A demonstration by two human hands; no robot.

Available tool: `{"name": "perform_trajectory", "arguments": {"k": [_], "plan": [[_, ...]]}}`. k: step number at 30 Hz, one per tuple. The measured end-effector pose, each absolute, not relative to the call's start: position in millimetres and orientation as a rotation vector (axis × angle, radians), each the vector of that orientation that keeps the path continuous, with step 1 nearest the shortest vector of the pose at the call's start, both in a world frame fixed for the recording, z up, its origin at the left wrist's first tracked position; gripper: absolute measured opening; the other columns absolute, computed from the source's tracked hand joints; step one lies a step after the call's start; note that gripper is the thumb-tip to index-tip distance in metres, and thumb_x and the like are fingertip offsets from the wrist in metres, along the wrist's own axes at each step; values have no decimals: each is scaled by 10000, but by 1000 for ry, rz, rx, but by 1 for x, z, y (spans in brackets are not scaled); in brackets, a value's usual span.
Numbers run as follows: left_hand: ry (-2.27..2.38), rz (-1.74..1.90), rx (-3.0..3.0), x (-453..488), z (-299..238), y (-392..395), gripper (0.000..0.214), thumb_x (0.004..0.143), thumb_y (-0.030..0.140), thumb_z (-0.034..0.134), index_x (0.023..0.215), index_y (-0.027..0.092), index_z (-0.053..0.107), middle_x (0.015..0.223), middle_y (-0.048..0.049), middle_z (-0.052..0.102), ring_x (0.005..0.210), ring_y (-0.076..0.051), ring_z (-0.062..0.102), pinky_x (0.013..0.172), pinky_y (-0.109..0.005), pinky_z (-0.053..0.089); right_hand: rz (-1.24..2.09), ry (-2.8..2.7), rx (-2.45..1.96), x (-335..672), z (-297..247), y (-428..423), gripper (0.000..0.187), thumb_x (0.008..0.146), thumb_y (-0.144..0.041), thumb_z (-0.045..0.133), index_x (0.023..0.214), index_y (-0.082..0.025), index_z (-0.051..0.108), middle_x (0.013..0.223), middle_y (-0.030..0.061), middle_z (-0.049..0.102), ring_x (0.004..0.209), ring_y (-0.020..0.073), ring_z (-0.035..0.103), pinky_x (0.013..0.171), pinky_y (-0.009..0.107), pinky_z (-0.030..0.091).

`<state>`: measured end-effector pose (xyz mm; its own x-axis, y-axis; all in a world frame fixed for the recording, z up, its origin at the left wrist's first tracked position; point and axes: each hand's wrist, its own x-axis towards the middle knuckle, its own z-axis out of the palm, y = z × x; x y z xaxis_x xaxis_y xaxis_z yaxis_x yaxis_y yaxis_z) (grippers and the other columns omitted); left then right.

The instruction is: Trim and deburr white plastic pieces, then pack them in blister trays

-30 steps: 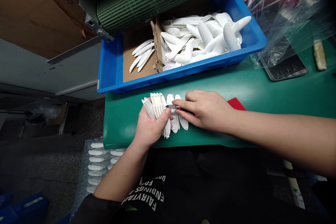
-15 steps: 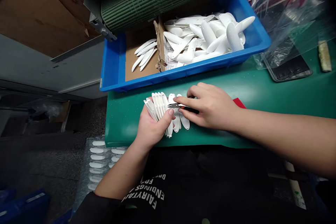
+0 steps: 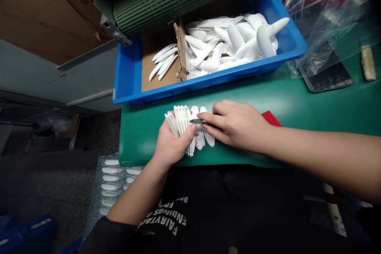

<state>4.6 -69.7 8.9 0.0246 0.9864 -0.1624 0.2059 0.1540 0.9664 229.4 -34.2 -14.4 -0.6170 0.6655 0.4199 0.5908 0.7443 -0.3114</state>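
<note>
My left hand [image 3: 172, 143] is closed round a fanned stack of white oval plastic pieces [image 3: 180, 119], its thumb pressed across the nearest one. In my right hand [image 3: 238, 125] is a small pair of cutting pliers [image 3: 196, 121], its handles mostly hidden by the fingers. The metal jaws point left and meet the edge of the stack, close to my left thumb; whether they grip a piece I cannot tell. More white oval pieces [image 3: 210, 137] lie on the green tabletop [image 3: 143, 139] just under and beside the pliers.
Behind my hands stands a blue bin [image 3: 208, 84], split by a cardboard divider [image 3: 181, 53], holding many white pieces [image 3: 235, 43]. A red item [image 3: 271, 118] lies by my right wrist. A dark phone-like device [image 3: 327, 77] and clear plastic bags [image 3: 330, 16] are at right. Lower left, a clear tray [image 3: 99, 190] holds white pieces.
My right hand has dropped slightly toward me, its fingers drawn closer together round the pliers. The stack in my left hand has shifted a little to the right.
</note>
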Motion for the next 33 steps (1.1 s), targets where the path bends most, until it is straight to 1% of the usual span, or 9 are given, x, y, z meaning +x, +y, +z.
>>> {"name": "perform_trajectory", "arguments": {"k": [3, 8, 10, 12, 15, 19, 25, 30, 33], "plan": [[1370, 972, 1235, 4, 6, -69, 474, 894, 470, 842, 1193, 172, 626, 771, -22, 762, 571, -182, 716, 540, -282, 614, 290, -2369, -962, 229, -18, -33, 332, 1093, -396, 576, 1294, -229, 782, 902, 62, 658, 793, 202, 553, 608, 332, 251], [1381, 977, 1206, 3, 4, -71, 491, 889, 493, 846, 1192, 188, 609, 782, -24, 766, 573, -195, 719, 544, -299, 612, 422, -2212, -983, 232, -21, -26, 323, 1053, -379, 648, 1300, -235, 799, 901, 49, 686, 790, 190, 626, 641, 320, 367], [1412, 982, 1228, 1, 3, -72, 494, 880, 493, 856, 1196, 188, 629, 852, -41, 777, 669, -218, 756, 618, -319, 635, 440, -2188, -981, 233, -20, -25, 321, 1043, -364, 661, 1295, -227, 805, 906, 52, 693, 781, 187, 635, 648, 321, 391], [1459, 992, 1269, -1, 3, -70, 502, 874, 493, 862, 1213, 186, 654, 1003, -78, 793, 861, -255, 791, 757, -345, 652, 445, -2173, -982, 234, -20, -25, 319, 1037, -360, 668, 1288, -224, 810, 901, 52, 692, 776, 188, 639, 645, 323, 401], [1535, 922, 1374, -3, 4, -66, 492, 886, 517, 845, 1226, 195, 696, 1145, -95, 792, 1032, -280, 774, 880, -351, 623, 449, -2149, -997, 234, -21, -23, 317, 1033, -369, 670, 1282, -234, 814, 903, 49, 690, 769, 190, 642, 642, 323, 411], [1622, 736, 1490, -2, 9, -59, 446, 944, 579, 761, 1241, 247, 749, 1100, -65, 809, 957, -261, 773, 812, -324, 597, 476, -2129, -1044, 236, -22, -19, 318, 1029, -370, 675, 1287, -243, 812, 914, 49, 690, 781, 195, 655, 671, 323, 435], [1697, 700, 1423, 0, 13, -56, 503, 975, 607, 702, 1347, 270, 714, 785, -14, 758, 570, -204, 707, 548, -293, 564, 503, -2125, -1062, 237, -23, -17, 321, 1031, -377, 674, 1291, -248, 809, 927, 51, 692, 812, 200, 658, 699, 322, 443], [1535, 819, 1289, 1, 12, -60, 559, 936, 539, 774, 1392, 227, 687, 777, -20, 743, 559, -201, 707, 513, -283, 588, 455, -2176, -1026, 237, -19, -22, 314, 1029, -380, 668, 1281, -257, 810, 944, 61, 683, 824, 204, 619, 669, 327, 393], [1510, 853, 1297, 2, 11, -63, 541, 916, 485, 802, 1379, 223, 699, 848, -37, 770, 551, -190, 701, 507, -281, 598, 408, -2249, -1012, 235, -17, -26, 327, 1040, -402, 650, 1291, -258, 802, 969, 82, 684, 856, 223, 580, 668, 334, 358]]}}
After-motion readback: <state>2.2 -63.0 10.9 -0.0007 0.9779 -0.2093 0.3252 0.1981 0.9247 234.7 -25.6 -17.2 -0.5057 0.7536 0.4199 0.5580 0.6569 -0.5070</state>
